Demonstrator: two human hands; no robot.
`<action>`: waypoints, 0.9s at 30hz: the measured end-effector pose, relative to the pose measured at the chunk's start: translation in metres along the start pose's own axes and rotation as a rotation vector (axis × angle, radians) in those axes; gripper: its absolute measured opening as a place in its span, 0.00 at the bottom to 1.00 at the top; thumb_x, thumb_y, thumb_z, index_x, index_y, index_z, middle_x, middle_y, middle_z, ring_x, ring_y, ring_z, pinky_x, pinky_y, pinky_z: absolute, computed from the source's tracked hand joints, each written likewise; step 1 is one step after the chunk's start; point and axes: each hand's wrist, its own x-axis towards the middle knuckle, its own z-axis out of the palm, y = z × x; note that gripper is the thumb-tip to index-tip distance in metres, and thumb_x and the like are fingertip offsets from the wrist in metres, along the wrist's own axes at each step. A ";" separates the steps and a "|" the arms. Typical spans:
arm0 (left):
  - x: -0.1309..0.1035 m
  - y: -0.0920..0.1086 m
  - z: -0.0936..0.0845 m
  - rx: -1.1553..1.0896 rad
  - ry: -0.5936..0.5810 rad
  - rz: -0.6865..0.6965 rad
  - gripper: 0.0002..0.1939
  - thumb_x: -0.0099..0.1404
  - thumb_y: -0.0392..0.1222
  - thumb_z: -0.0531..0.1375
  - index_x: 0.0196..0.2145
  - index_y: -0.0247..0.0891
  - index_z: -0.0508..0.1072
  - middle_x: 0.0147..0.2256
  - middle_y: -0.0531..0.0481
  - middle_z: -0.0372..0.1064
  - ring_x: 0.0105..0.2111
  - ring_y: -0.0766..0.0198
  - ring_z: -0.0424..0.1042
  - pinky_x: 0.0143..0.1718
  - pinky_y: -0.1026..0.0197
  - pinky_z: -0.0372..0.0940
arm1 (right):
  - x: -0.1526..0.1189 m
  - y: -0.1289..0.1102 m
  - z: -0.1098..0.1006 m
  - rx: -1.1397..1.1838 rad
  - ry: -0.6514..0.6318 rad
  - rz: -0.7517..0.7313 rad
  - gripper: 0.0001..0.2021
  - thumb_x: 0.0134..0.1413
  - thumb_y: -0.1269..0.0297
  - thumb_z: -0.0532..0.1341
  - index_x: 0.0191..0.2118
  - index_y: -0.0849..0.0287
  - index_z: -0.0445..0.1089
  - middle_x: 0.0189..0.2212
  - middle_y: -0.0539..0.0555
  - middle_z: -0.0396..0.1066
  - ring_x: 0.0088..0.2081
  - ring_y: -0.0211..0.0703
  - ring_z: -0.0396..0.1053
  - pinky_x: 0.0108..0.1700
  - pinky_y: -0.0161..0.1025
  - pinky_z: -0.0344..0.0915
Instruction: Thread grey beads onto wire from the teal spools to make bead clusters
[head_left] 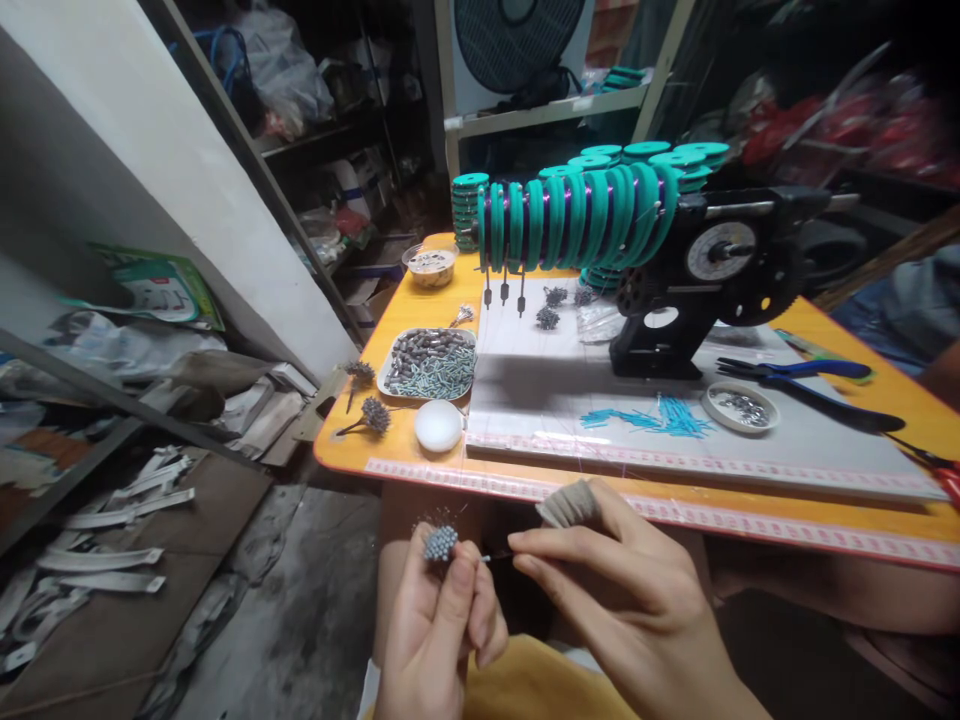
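In front of the table edge, my left hand is closed round a bundle of small grey-blue tubes, its packed ends facing up. Fine hair-like strands stick out above the bundle. A small pale-blue tip pokes out beside the left fingers. Close by on the right, my right hand pinches a thin dark strand between thumb and fingertip; its far end reaches toward that tip. Grey-beige wrapping covers one right finger. The palm side of the left hand hides the lower part of the bundle.
A black machine carries a row of green spools. On the yellow table are a tray of grey and blue pieces, a white round lid, pale-blue sticks, a small dish and pliers.
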 end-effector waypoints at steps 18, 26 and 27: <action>0.008 0.024 0.004 0.010 0.468 0.521 0.33 0.55 0.57 0.65 0.30 0.35 0.44 0.19 0.61 0.45 0.17 0.82 0.53 0.20 0.73 0.52 | -0.005 -0.010 -0.004 -0.027 -0.034 0.041 0.11 0.50 0.79 0.56 0.19 0.75 0.65 0.24 0.53 0.56 0.31 0.12 0.52 0.32 0.13 0.49; 0.000 0.022 0.006 -0.033 0.257 0.385 0.26 0.59 0.53 0.63 0.33 0.35 0.49 0.20 0.60 0.48 0.18 0.82 0.56 0.21 0.75 0.50 | 0.007 -0.011 -0.006 0.052 -0.072 0.029 0.08 0.56 0.77 0.57 0.33 0.67 0.75 0.29 0.52 0.60 0.33 0.10 0.54 0.35 0.11 0.51; -0.001 0.020 0.007 -0.038 0.237 0.363 0.26 0.59 0.53 0.63 0.34 0.36 0.50 0.20 0.60 0.48 0.18 0.82 0.56 0.21 0.75 0.50 | 0.006 -0.010 -0.004 0.047 -0.069 0.026 0.08 0.55 0.77 0.57 0.33 0.67 0.75 0.30 0.52 0.60 0.34 0.10 0.54 0.36 0.10 0.52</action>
